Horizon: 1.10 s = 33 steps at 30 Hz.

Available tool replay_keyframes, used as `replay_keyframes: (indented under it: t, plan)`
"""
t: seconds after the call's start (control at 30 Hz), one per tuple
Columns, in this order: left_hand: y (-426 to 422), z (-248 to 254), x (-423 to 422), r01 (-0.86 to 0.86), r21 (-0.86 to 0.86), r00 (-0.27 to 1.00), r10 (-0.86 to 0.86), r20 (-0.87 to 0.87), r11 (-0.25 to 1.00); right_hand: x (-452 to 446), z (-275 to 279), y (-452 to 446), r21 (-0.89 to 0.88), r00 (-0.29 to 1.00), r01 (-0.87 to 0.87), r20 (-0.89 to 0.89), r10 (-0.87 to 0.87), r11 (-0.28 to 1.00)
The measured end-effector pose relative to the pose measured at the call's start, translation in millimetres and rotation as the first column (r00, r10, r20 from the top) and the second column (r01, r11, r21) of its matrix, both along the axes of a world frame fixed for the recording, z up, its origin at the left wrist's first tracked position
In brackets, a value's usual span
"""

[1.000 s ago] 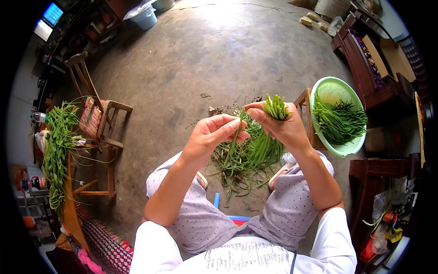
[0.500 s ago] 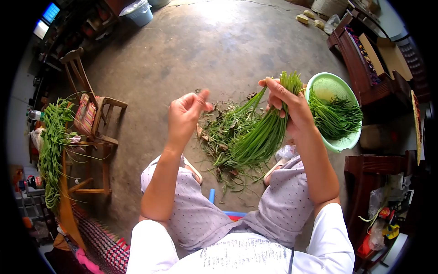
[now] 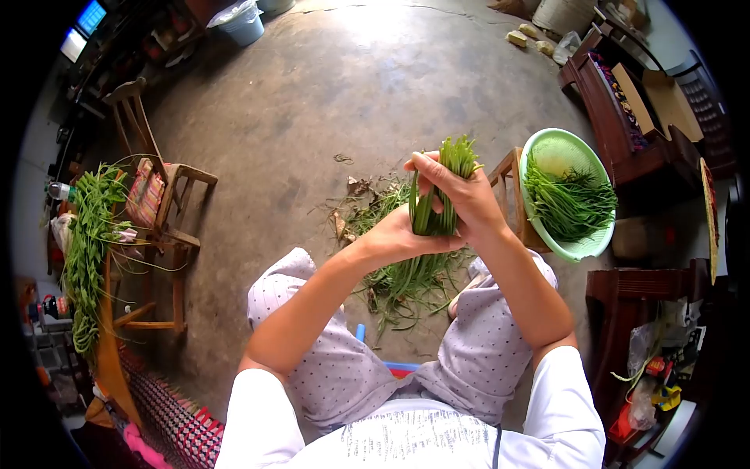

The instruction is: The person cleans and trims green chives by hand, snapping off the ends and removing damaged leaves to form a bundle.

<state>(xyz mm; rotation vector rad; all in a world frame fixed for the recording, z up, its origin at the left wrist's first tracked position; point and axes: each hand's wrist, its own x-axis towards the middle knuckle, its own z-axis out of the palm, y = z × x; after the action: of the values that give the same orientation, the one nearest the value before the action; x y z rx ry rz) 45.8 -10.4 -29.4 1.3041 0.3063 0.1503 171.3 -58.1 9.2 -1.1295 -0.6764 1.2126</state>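
A thick bunch of green chives (image 3: 458, 155) stands nearly upright in front of me, its stalk ends pointing up and away. My right hand (image 3: 466, 199) is closed round the upper part, thumb and forefinger at its left side. Lower down, my left hand (image 3: 402, 233) wraps the same bunch from below, with some of its fingers hidden. Beneath both hands, a pile of loose trimmings and withered leaves (image 3: 391, 285) lies on the floor. To the right, a pale green colander (image 3: 569, 134) holds more chives (image 3: 570, 203).
A wooden stool (image 3: 509, 184) stands against the colander's left side. At left are a wooden chair (image 3: 190, 184) and a heap of leafy green stems (image 3: 86, 258). Dark wooden furniture (image 3: 582, 78) lines the right. A blue bucket (image 3: 244, 27) stands at the far left.
My left hand has moved right and down from beside the bunch and now grips its lower part. My right hand has shifted left with the chives, which have turned more upright.
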Motion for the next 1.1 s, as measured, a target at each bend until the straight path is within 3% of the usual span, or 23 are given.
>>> replay_keyframes:
  t: [0.07, 0.13, 0.27, 0.33, 0.37, 0.43, 0.47, 0.53, 0.6, 0.67, 0.7, 0.73, 0.8, 0.83, 0.87, 0.9, 0.93, 1.0, 1.07, 1.1]
  plan:
    - [-3, 1, 3, -0.057, -0.017, 0.998, 0.058, 0.035, 0.998, 2, -5, 0, 0.009, 1.000, -0.006, -0.009, 0.006, 1.000]
    - [-3, 2, 4, -0.045, -0.056, 0.999, 0.043, -0.031, 0.997, 2, -7, 1, 0.019, 0.997, 0.030, 0.068, -0.032, 0.999]
    - [-1, -4, 3, 0.014, -0.091, 1.000, -0.015, -0.007, 0.996, 8, -13, 1, 0.059, 1.000, 0.002, 0.025, -0.003, 0.998]
    - [-5, 8, -1, -0.088, -0.277, 0.991, 0.057, -0.119, 0.957, 9, -8, 0, 0.073, 0.978, -0.109, -0.169, 0.120, 0.991]
    - [-3, 7, -2, -0.087, -0.277, 0.991, 0.056, -0.118, 0.957, 12, -6, -2, 0.073, 0.978, -0.109, -0.169, 0.120, 0.991]
    - [1, 4, -2, 0.008, -0.435, 1.000, -0.013, -0.009, 0.900, 18, -3, -4, 0.106, 0.910, -0.254, -0.310, 0.275, 0.961]
    - [0, 4, -2, 0.010, -0.436, 1.000, -0.015, -0.009, 0.900, 18, -3, -3, 0.105, 0.910, -0.253, -0.311, 0.273, 0.962]
    - [-3, 6, 0, -0.037, -0.527, 0.999, 0.015, -0.047, 0.849, 17, -5, -2, 0.073, 0.858, -0.432, -0.272, 0.435, 0.899]
    - [2, 2, -3, 0.018, -0.546, 0.999, -0.034, -0.019, 0.837, 19, -19, 1, 0.103, 0.847, -0.424, -0.307, 0.434, 0.900]
    - [1, 13, -4, -0.081, -0.607, 0.993, 0.011, -0.117, 0.790, 22, -19, 2, 0.061, 0.810, -0.358, -0.476, 0.342, 0.932]
    - [9, 10, -7, 0.067, -0.609, 0.988, -0.139, -0.072, 0.790, 21, -17, 3, 0.081, 0.806, -0.295, -0.514, 0.293, 0.952]
    - [7, 8, -8, 0.066, -0.611, 0.988, -0.138, -0.071, 0.789, 26, -19, 7, 0.230, 0.809, -0.263, -0.477, 0.344, 0.937]
    - [3, 8, -11, 0.070, -0.657, 0.997, -0.066, 0.031, 0.751, 39, -18, 10, 0.357, 0.756, -0.142, -0.563, 0.334, 0.923]
    - [8, 8, -14, 0.129, -0.630, 0.987, -0.157, 0.012, 0.766, 46, -15, 10, 0.355, 0.755, -0.145, -0.563, 0.335, 0.924]
    - [14, 6, -17, 0.129, -0.630, 0.988, -0.155, 0.013, 0.766, 54, -10, 8, 0.332, 0.700, -0.039, -0.664, 0.263, 0.942]
    - [19, 3, -22, 0.053, -0.586, 0.986, -0.137, -0.100, 0.809, 61, -7, 7, 0.295, 0.627, 0.065, -0.755, 0.191, 0.953]
    - [25, 1, -26, -0.019, -0.531, 0.971, -0.111, -0.211, 0.847, 69, -6, 7, 0.292, 0.627, 0.063, -0.756, 0.190, 0.954]
    - [33, 5, -34, -0.032, -0.446, 0.963, -0.091, -0.252, 0.895, 83, -5, 6, 0.254, 0.544, 0.210, -0.833, 0.102, 0.944]
    - [32, 10, -37, -0.222, -0.322, 0.933, 0.105, -0.344, 0.920, 95, -5, 4, 0.247, 0.566, 0.244, -0.822, 0.069, 0.938]
    - [33, 9, -37, -0.213, -0.288, 0.938, 0.113, -0.327, 0.934, 101, -4, 4, 0.265, 0.549, 0.270, -0.832, 0.078, 0.925]
